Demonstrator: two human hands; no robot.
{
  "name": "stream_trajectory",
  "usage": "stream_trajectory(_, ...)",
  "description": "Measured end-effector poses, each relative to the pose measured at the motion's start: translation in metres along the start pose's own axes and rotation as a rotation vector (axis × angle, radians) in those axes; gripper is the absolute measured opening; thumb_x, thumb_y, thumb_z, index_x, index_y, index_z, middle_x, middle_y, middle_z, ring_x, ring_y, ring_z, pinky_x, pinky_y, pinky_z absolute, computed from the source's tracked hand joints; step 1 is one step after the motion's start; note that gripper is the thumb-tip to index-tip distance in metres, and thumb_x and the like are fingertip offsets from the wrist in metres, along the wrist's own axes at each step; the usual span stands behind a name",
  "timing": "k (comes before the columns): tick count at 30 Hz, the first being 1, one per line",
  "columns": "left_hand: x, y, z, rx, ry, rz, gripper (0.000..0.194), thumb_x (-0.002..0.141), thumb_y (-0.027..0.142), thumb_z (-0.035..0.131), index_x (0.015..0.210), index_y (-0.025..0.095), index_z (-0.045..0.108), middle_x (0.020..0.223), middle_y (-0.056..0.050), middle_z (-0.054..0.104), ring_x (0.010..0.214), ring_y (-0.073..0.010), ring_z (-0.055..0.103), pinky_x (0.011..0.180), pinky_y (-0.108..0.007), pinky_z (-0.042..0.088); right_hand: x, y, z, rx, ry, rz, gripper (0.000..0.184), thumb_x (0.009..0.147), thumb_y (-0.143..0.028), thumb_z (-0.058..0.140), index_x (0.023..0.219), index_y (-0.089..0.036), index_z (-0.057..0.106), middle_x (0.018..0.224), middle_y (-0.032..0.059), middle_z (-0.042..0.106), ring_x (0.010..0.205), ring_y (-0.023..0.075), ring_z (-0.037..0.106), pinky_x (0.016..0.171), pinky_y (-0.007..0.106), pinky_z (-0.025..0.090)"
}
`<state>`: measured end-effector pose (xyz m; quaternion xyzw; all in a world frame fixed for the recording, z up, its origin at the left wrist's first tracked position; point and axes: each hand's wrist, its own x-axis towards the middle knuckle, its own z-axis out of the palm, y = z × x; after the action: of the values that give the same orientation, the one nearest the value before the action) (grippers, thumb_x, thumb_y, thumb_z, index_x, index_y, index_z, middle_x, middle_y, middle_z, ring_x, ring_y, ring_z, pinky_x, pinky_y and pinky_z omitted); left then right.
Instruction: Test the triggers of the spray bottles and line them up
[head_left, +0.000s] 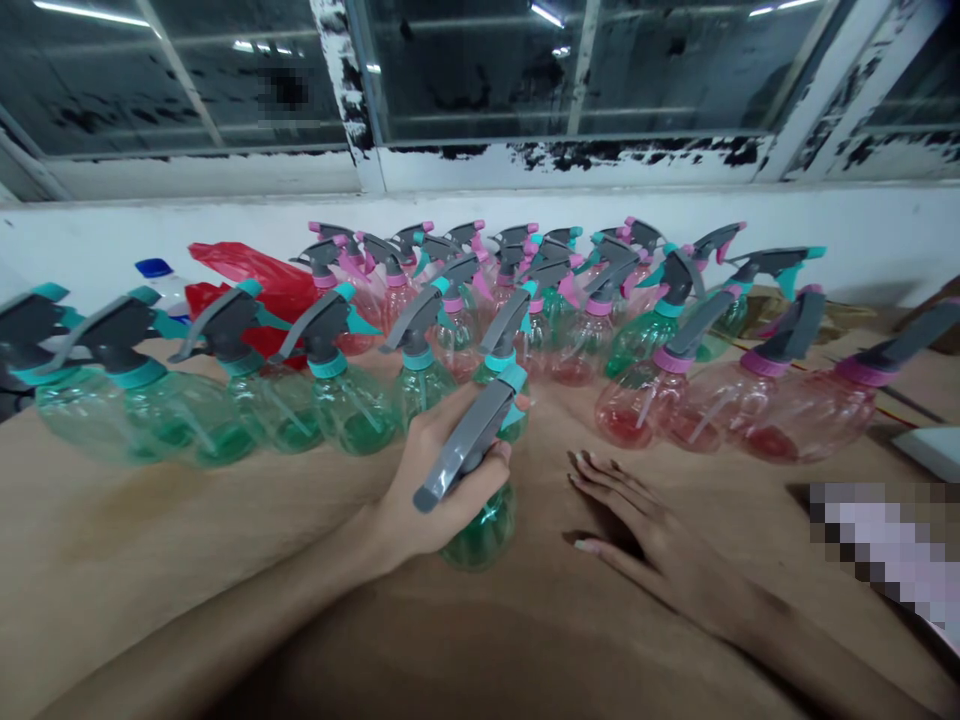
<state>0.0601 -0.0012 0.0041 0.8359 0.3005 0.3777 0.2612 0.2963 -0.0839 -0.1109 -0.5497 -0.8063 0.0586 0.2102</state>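
My left hand is wrapped round the neck of a green spray bottle with a grey and teal trigger head. The fingers partly hide its neck. On the bare wood, my right hand rests palm down with fingers stretched out, holding nothing. Beyond my left hand, a row of similar green spray bottles runs off to the left. Ahead of my right hand stand pink spray bottles with grey and pink heads.
More pink and green spray bottles crowd the back of the wooden table. Behind the left row are a red plastic bag and a blue-capped bottle. A white object lies at the right edge. A window spans the wall behind.
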Motion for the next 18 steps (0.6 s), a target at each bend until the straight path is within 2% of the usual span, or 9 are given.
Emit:
stream_trajectory(6,0.001,-0.001,0.001,-0.026,0.014,0.008,0.030,0.076,0.017,0.051,0.104,0.025,0.059,0.075,-0.001,0.059,0.066,-0.0175,0.059,0.062,-0.030,0.049,0.001,0.000,0.000,0.019,0.020,0.009,0.058,0.087,-0.042,0.049,0.139,-0.024,0.032,0.145,0.0060,0.037,0.133,0.0222,0.031,0.108,0.047,0.030)
stream_trajectory(11,0.002,0.001,0.000,-0.034,0.007,0.009,0.029,0.075,0.016,0.051,0.102,0.024,0.058,0.076,0.000,0.058,0.060,-0.0150,0.057,0.059,-0.028,0.047,0.000,-0.001,-0.001,0.039,0.015,0.014,0.064,0.086,-0.043,0.051,0.142,-0.024,0.026,0.145,0.0074,0.037,0.134,0.0234,0.030,0.108,0.048,0.030)
stream_trajectory(18,0.003,0.004,0.008,-0.068,0.034,0.025,0.014,0.074,0.015,0.051,0.085,0.023,0.056,0.066,0.001,0.052,0.059,-0.0151,0.053,0.052,-0.027,0.043,0.004,-0.009,-0.012,0.104,0.024,0.032,0.065,0.084,-0.044,0.053,0.141,-0.028,0.026,0.145,0.0081,0.035,0.133,0.0256,0.031,0.106,0.051,0.032)
